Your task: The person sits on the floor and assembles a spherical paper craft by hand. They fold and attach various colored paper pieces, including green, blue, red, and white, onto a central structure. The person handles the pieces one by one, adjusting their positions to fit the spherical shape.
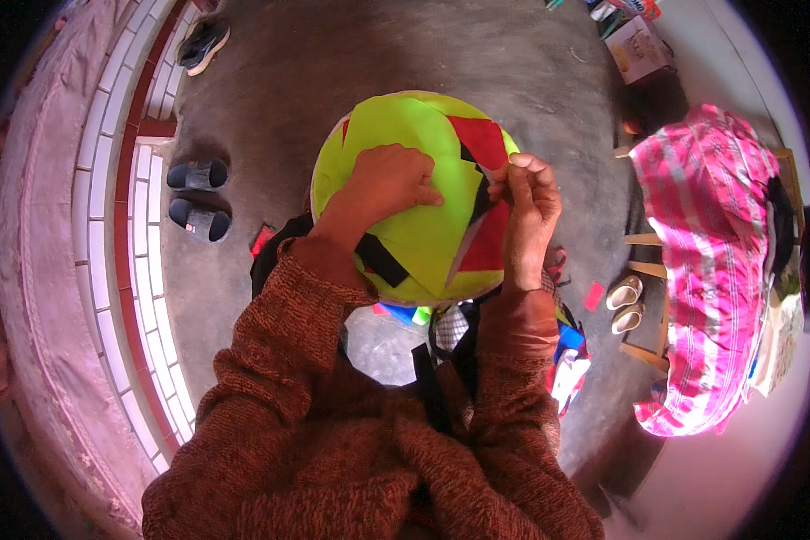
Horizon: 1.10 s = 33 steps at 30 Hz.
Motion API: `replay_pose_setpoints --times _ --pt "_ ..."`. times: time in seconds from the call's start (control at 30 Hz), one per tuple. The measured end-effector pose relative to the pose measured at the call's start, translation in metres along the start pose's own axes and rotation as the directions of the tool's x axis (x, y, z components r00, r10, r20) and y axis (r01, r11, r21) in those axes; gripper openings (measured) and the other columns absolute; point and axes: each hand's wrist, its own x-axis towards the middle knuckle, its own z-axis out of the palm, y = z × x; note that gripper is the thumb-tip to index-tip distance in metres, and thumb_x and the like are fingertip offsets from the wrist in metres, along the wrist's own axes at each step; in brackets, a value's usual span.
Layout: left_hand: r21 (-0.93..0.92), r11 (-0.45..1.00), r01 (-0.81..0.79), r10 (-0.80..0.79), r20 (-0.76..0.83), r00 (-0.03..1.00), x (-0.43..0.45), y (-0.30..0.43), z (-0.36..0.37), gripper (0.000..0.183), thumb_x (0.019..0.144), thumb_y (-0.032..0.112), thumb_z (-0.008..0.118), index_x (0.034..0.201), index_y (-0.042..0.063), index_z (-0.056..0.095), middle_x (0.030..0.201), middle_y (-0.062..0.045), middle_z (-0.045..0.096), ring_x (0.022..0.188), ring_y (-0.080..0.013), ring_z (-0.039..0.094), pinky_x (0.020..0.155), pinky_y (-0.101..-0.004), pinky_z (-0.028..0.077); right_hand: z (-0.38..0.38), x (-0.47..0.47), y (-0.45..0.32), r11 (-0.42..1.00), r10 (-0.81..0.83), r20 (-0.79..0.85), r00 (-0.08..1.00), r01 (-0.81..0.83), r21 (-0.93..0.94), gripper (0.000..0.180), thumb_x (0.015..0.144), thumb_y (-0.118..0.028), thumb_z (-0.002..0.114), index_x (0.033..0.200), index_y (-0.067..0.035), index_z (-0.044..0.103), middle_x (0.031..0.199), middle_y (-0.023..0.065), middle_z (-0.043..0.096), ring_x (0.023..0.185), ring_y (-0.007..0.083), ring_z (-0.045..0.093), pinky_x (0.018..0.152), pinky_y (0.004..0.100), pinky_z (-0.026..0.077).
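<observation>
In front of my lap is a round surface covered with bright yellow-green cloth (405, 243). Red cloth patches (479, 138) and black strips (381, 260) lie over it, with a narrow pale strip among them at the right. My left hand (395, 179) rests on the middle of the yellow-green cloth, fingers curled under and thumb pointing right; nothing shows in it. At the right rim, my right hand (530, 202) has thumb and fingers drawn together at the edge of the red cloth. Its fingertips partly hide what they pinch.
Dark slippers (199, 196) and a shoe (206, 47) stand left on the concrete floor. Pale shoes (626, 304) lie right, beside wooden furniture draped with pink checked cloth (709, 270). Coloured scraps (568, 358) gather by my right side. A box (638, 50) sits at upper right.
</observation>
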Motion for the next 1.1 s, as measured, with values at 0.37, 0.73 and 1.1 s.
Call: replay_pose_setpoints --times 0.37,0.73,1.1 --pt "-0.11 0.955 0.276 -0.282 -0.628 0.726 -0.001 -0.044 -0.01 0.028 0.084 0.025 0.068 0.105 0.006 0.061 0.103 -0.011 0.062 0.096 -0.0238 0.059 0.083 -0.0369 0.048 0.013 0.018 0.029 0.968 0.091 -0.021 0.996 -0.093 -0.234 0.015 0.089 0.0 0.058 0.103 -0.003 0.06 0.091 0.0027 0.062 0.076 0.0083 0.055 0.067 0.0202 0.043" --pt "-0.141 0.937 0.32 -0.345 -0.522 0.78 0.002 -0.06 -0.009 0.036 0.08 0.035 0.07 0.099 0.005 0.062 0.099 -0.011 0.056 0.09 -0.0281 0.058 0.077 -0.04 0.047 0.029 0.002 0.028 0.927 -0.011 0.008 1.0 0.013 -0.375 0.015 0.09 0.003 0.054 0.103 -0.003 0.059 0.09 0.0007 0.061 0.076 0.0083 0.055 0.068 0.0212 0.044" --pt "-0.337 0.884 0.324 -0.452 -0.445 0.773 -0.003 -0.071 -0.011 0.036 0.082 0.033 0.069 0.102 0.004 0.062 0.098 -0.013 0.063 0.093 -0.0248 0.062 0.081 -0.0372 0.049 0.034 0.001 0.027 0.981 0.056 0.11 0.992 -0.034 -0.192 0.012 0.09 0.003 0.054 0.099 -0.003 0.059 0.094 0.004 0.062 0.078 0.0096 0.056 0.071 0.0218 0.046"
